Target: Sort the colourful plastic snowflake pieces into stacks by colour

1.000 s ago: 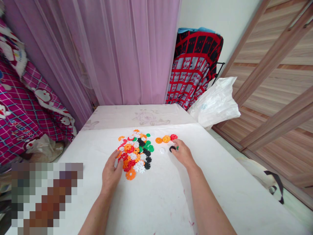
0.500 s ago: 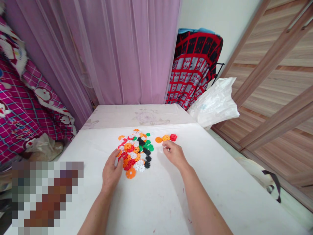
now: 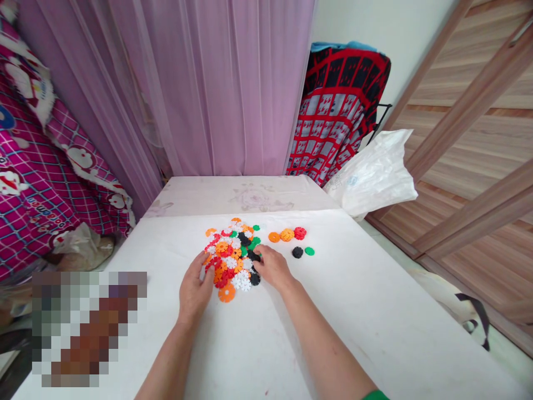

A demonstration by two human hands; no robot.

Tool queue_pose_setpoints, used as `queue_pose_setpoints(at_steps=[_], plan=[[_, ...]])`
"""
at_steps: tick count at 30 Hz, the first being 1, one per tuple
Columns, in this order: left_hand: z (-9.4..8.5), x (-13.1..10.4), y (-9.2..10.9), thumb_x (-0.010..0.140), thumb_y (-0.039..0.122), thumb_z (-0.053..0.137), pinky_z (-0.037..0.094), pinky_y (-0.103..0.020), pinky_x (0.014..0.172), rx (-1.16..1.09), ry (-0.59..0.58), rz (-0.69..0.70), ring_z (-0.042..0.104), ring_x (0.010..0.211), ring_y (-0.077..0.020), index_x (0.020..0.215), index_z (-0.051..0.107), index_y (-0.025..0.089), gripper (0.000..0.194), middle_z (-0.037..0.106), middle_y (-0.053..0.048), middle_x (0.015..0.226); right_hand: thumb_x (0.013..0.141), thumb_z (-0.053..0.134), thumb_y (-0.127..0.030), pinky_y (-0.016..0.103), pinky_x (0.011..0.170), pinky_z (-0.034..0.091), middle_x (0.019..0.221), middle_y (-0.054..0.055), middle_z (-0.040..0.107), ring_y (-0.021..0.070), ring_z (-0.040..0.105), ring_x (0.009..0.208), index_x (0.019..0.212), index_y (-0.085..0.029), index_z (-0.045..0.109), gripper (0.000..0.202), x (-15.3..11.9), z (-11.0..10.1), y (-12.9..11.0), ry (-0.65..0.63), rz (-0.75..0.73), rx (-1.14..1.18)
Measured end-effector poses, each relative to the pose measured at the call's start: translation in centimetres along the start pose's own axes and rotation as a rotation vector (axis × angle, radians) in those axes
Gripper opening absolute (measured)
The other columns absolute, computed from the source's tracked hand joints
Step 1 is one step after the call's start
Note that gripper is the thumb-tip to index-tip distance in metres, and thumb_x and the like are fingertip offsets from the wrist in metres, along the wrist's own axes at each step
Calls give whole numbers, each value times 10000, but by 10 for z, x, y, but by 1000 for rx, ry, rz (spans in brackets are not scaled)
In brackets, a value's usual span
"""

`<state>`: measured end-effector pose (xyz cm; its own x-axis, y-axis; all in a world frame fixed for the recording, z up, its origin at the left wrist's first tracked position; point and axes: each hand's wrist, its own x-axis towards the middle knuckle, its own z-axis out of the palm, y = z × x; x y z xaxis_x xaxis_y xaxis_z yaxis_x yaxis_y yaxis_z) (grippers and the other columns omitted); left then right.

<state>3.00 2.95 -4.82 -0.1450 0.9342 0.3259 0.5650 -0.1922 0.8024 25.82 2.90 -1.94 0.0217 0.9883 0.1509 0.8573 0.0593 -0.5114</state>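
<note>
A pile of small snowflake-shaped plastic discs (image 3: pixel 228 262) in red, orange, white, green and black lies on the white cloth. My left hand (image 3: pixel 196 286) rests at the pile's left edge, thumb and fingers apart around red discs. On the pile's right side, my right hand (image 3: pixel 275 269) reaches in with thumb and forefinger apart around black discs (image 3: pixel 252 256); its fingertips partly cover them. Apart from the pile, to the right, lie an orange disc (image 3: pixel 273 237), yellow-orange discs (image 3: pixel 287 235), red discs (image 3: pixel 300 233), a black disc (image 3: pixel 297 252) and a green disc (image 3: pixel 309 251).
The white cloth (image 3: pixel 250 344) covers the near tabletop, with a floral cover (image 3: pixel 200 194) beyond it. A white plastic bag (image 3: pixel 375 172) is at the table's far right corner. Purple curtains (image 3: pixel 233 83) hang behind, and a wooden wardrobe (image 3: pixel 470 144) stands right.
My right hand has moved left from beside the separate discs to the pile, with its fingers now parted. The black and green discs at the right have come into view. My left hand stays put.
</note>
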Motion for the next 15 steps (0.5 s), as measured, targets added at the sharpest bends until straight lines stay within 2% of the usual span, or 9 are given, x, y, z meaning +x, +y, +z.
queue_pose_setpoints(at_steps=[4,7,10,15], plan=[[0,0,0,829,363,534,416,-398,1087,6,5,-2,559,1239,-226,1189,625,246,390,614,-55,1329,742,577,-155,274,773,446,986,20,694,171,626,848,1034,-252,597,309,-3,3,-1,35,-25,1],[0,-1,1,833,367,530,417,-405,1087,10,1,-13,549,1252,-233,1199,621,240,398,603,-61,1342,740,592,-188,276,762,461,990,5,701,153,624,775,1079,-257,575,346,-7,-2,6,88,3,64],[0,-1,0,833,366,531,425,-411,1080,12,-6,-19,549,1251,-238,1207,618,238,404,596,-66,1350,739,602,-241,283,734,478,990,0,708,138,618,697,1098,-251,562,361,-9,-20,26,210,75,136],[0,0,-2,825,362,536,423,-391,1084,-4,8,13,564,1231,-223,1197,624,242,400,619,-51,1321,726,605,-313,279,661,476,962,-5,716,130,613,638,1091,-253,547,375,-12,-60,75,398,247,125]])
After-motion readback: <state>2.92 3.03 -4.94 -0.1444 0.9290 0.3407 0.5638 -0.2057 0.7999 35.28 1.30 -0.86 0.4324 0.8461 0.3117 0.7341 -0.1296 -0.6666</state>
